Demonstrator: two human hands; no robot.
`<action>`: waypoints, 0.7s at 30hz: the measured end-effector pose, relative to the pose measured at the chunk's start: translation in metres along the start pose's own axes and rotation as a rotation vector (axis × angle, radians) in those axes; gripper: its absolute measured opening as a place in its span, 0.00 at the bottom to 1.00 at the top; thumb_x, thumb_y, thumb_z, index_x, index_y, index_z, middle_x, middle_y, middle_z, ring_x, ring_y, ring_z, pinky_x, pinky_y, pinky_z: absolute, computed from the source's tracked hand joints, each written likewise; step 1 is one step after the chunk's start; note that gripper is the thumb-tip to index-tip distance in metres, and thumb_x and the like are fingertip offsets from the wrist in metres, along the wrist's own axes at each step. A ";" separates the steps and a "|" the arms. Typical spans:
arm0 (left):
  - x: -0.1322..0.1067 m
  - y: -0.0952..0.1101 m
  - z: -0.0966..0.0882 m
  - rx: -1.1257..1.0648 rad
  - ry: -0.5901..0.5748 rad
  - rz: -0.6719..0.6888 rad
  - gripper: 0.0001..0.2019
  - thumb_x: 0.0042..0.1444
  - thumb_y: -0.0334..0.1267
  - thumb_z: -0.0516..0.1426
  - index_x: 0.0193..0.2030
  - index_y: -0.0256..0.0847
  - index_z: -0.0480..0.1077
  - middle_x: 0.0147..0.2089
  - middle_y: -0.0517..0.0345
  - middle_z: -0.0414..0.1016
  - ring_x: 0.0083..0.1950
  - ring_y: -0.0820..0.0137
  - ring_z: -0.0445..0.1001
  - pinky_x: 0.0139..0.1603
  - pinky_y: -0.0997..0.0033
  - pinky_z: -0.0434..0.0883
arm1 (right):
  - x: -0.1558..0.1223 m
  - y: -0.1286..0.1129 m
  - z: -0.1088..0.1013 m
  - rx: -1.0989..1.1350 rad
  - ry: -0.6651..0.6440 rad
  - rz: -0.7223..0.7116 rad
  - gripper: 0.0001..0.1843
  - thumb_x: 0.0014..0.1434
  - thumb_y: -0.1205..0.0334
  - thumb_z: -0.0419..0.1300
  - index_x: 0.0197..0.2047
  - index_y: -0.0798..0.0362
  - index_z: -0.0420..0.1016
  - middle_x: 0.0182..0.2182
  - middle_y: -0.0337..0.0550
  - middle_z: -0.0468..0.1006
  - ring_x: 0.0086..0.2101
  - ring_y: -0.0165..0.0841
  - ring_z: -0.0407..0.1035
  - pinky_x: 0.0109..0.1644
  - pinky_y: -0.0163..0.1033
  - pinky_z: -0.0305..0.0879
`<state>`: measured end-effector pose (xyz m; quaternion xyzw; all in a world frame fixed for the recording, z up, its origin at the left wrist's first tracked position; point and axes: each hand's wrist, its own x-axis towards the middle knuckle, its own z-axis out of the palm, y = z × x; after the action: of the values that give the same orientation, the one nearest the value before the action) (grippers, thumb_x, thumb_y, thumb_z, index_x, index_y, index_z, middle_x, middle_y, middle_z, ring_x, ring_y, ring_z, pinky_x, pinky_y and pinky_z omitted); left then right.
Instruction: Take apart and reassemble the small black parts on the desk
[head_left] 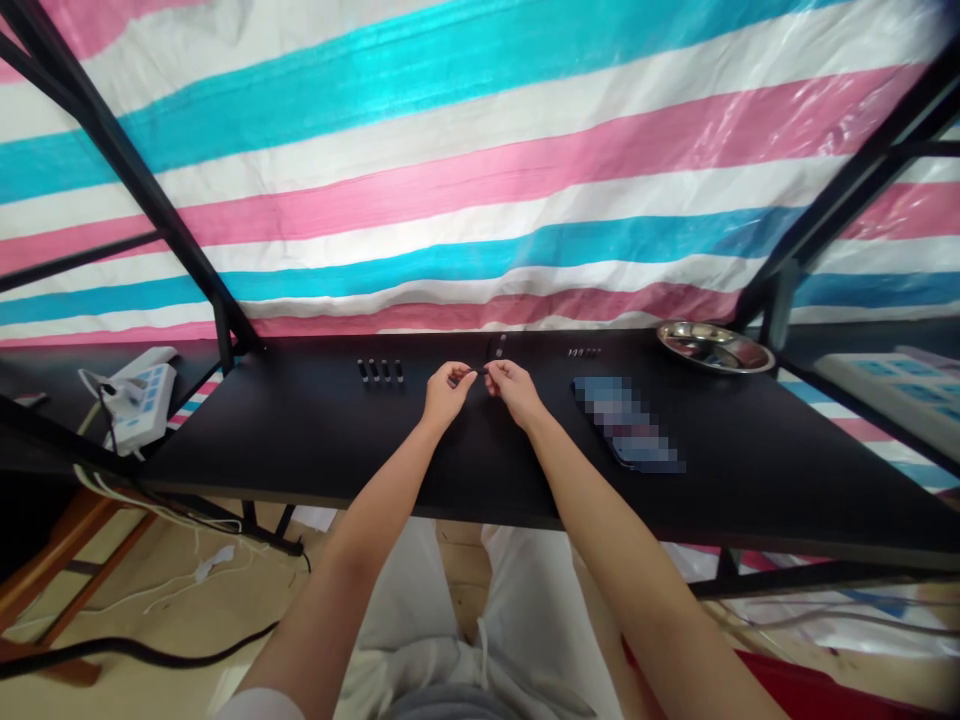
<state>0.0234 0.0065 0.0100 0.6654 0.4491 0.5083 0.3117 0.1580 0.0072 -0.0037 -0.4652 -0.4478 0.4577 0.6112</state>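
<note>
My left hand [448, 393] and right hand [513, 388] both pinch a small dark piece [482, 371] toward the far edge of the desk [300, 430], presumably fingertip-tight because it's so slight; four dark cylinders [373, 371] line up nearer the far left corner, likely for easy reach

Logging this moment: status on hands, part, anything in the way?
Left hand and right hand pinching black part between them. Four black pieces in a row to the left. Phone to the right, apart from both hands.
</note>
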 end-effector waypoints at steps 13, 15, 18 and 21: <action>-0.002 0.003 0.001 -0.155 0.048 -0.048 0.11 0.48 0.40 0.58 0.35 0.35 0.73 0.30 0.55 0.75 0.30 0.74 0.70 0.30 0.75 0.63 | -0.007 -0.001 0.012 0.229 -0.180 0.083 0.21 0.40 0.46 0.67 0.27 0.52 0.65 0.17 0.32 0.65 0.18 0.23 0.56 0.24 0.34 0.51; -0.002 0.004 0.001 -0.178 0.023 -0.059 0.11 0.47 0.40 0.59 0.35 0.35 0.73 0.30 0.55 0.75 0.30 0.75 0.69 0.31 0.75 0.63 | -0.008 -0.004 0.013 0.274 -0.180 0.109 0.20 0.40 0.48 0.67 0.27 0.52 0.65 0.17 0.31 0.64 0.18 0.23 0.55 0.24 0.34 0.51; -0.002 0.005 0.001 -0.156 -0.003 -0.063 0.09 0.47 0.39 0.59 0.32 0.35 0.73 0.30 0.56 0.75 0.30 0.74 0.69 0.32 0.75 0.64 | -0.009 -0.006 0.013 0.310 -0.191 0.148 0.19 0.40 0.50 0.68 0.28 0.52 0.65 0.17 0.31 0.63 0.18 0.23 0.54 0.24 0.34 0.51; 0.000 0.006 -0.003 -0.023 0.004 -0.063 0.09 0.48 0.40 0.58 0.29 0.35 0.72 0.29 0.56 0.74 0.30 0.74 0.69 0.34 0.75 0.65 | -0.010 -0.007 0.014 0.300 -0.203 0.174 0.20 0.39 0.51 0.68 0.29 0.52 0.65 0.17 0.31 0.64 0.18 0.22 0.54 0.24 0.34 0.50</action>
<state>0.0217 0.0037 0.0160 0.6463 0.4644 0.5049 0.3343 0.1432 -0.0017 0.0040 -0.3572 -0.3919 0.6150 0.5836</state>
